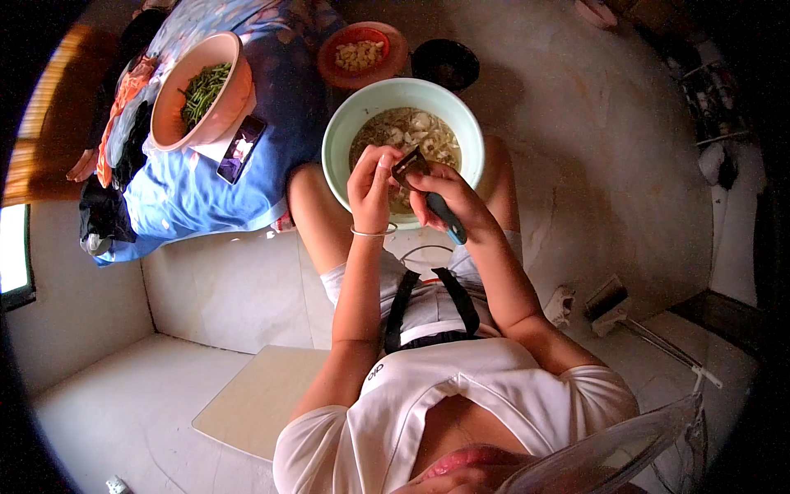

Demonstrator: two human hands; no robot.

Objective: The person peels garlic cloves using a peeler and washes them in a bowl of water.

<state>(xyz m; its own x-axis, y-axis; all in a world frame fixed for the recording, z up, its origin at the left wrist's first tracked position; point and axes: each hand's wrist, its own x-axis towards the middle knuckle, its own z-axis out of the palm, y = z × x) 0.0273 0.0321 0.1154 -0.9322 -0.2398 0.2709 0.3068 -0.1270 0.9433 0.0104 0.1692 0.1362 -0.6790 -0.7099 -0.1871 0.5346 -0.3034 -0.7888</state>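
Note:
Over a pale green basin point(333, 123) between the knees, both hands work close together. My right hand point(451, 191) is closed round a knife point(445, 217) with a black and teal handle; its short dark blade points toward the left hand. With fingers pinched, my left hand point(372, 185) is beside the blade tip; whatever sits between its fingertips is too small to make out. Cloudy water with pale pieces, which look like garlic cloves, and loose skins point(420, 123) fills the basin below.
Beyond the basin stand a red bowl point(383, 38) of pale cloves point(358, 55) and a black bowl point(445, 64). On a blue cloth point(271, 123) at left are a pink basin point(164, 123) of green beans point(202, 92) and a phone point(241, 149). A board point(255, 395) lies on the floor.

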